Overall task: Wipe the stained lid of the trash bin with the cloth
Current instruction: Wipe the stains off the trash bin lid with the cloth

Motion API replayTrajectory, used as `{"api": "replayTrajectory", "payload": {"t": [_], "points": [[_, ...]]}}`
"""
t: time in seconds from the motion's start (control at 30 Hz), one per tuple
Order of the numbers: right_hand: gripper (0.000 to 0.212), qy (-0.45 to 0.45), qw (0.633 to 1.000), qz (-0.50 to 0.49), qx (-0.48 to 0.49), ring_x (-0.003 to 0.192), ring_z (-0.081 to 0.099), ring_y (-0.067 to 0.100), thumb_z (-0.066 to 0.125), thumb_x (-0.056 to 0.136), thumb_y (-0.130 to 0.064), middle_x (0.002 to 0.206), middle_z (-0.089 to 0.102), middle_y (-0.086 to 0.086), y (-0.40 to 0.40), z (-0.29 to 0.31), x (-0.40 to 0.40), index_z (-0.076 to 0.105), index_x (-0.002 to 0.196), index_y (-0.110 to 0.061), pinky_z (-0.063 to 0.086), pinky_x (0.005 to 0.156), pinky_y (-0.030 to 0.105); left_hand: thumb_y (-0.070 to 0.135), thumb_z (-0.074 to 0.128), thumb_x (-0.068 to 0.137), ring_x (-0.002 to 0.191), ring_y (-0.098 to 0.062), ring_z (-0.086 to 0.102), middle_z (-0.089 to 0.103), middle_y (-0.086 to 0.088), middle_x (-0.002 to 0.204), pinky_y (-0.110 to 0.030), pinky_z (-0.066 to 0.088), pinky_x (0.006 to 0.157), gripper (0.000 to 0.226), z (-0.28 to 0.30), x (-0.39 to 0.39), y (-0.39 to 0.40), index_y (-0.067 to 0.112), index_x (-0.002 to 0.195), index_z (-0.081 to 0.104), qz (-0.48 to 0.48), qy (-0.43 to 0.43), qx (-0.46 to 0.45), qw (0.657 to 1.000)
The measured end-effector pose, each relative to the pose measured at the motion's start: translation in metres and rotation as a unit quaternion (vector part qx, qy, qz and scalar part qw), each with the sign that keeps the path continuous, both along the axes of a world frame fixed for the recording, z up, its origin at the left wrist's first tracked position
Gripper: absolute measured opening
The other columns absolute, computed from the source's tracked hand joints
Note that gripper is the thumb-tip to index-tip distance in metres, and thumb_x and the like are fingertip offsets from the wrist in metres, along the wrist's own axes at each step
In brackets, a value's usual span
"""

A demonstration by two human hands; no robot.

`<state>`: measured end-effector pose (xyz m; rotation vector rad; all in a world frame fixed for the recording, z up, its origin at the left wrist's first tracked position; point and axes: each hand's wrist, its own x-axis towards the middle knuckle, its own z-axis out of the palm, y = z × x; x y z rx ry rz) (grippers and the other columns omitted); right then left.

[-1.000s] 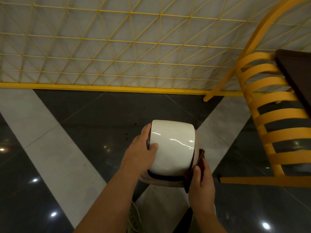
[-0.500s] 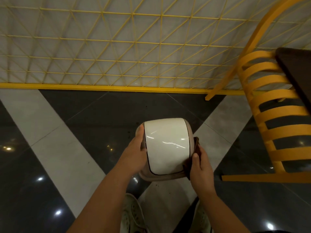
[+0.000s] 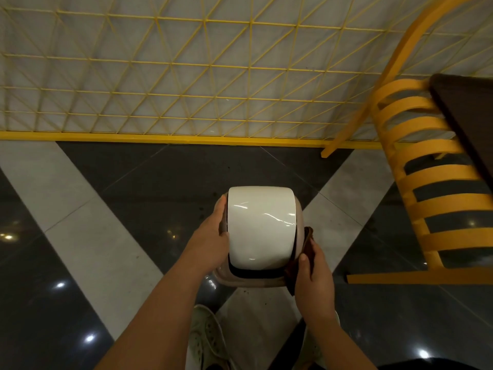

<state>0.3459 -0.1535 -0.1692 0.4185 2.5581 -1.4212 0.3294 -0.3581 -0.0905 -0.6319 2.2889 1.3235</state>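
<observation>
A small trash bin stands on the floor, seen from above, with a glossy white swing lid [image 3: 260, 225] set in a beige rim [image 3: 248, 282]. My left hand [image 3: 210, 241] grips the bin's left side, fingers along the lid's edge. My right hand [image 3: 313, 276] is at the bin's right side and presses a dark brown cloth [image 3: 305, 252] against the rim there. Most of the cloth is hidden behind the hand and bin. I cannot make out any stain on the lid.
A yellow slatted chair [image 3: 437, 182] with a dark seat stands close on the right. A yellow wire-mesh fence [image 3: 186, 84] with a yellow base rail runs across the back. The floor has dark glossy tiles and white bands. My white shoes [image 3: 208, 340] are just below the bin.
The bin has been turned so the lid sits squarer to me. My left thumb has left the lid top for the side. My right hand with the cloth stays at the right rim.
</observation>
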Motion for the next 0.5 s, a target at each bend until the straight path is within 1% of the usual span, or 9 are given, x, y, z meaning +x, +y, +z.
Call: {"api": "replayTrajectory", "payload": {"t": [0.2,0.37,0.5], "points": [[0.050,-0.007,1.000,-0.002,0.022,0.132,0.041,0.017,0.045,0.098,-0.021,0.145,0.044,-0.003,0.000,0.001,0.018,0.032,0.146,-0.026,0.035,0.110,0.042,0.015,0.041,0.098,0.139,-0.027,0.026,0.023,0.000,0.155,-0.047,0.025,0.111,0.075,-0.002,0.001,0.004,0.055,0.142,-0.006,0.005,0.000,-0.007,1.000],[0.051,-0.008,1.000,-0.006,0.028,0.132,0.041,0.018,0.046,0.098,-0.020,0.145,0.045,-0.002,-0.002,0.000,0.018,0.032,0.146,-0.025,0.036,0.110,0.044,0.017,0.040,0.098,0.139,-0.027,0.026,0.024,0.000,0.154,-0.047,0.024,0.111,0.073,-0.002,0.002,0.004,0.055,0.141,-0.005,0.008,0.005,0.000,1.000],[0.050,0.002,1.000,-0.001,0.026,0.133,0.041,0.018,0.047,0.098,-0.017,0.145,0.045,-0.002,-0.002,0.002,0.018,0.033,0.146,-0.021,0.037,0.110,0.042,0.019,0.041,0.099,0.139,-0.028,0.027,0.025,-0.001,0.154,-0.048,0.025,0.111,0.072,-0.003,0.001,0.005,0.055,0.142,-0.004,0.016,0.000,-0.001,1.000]]}}
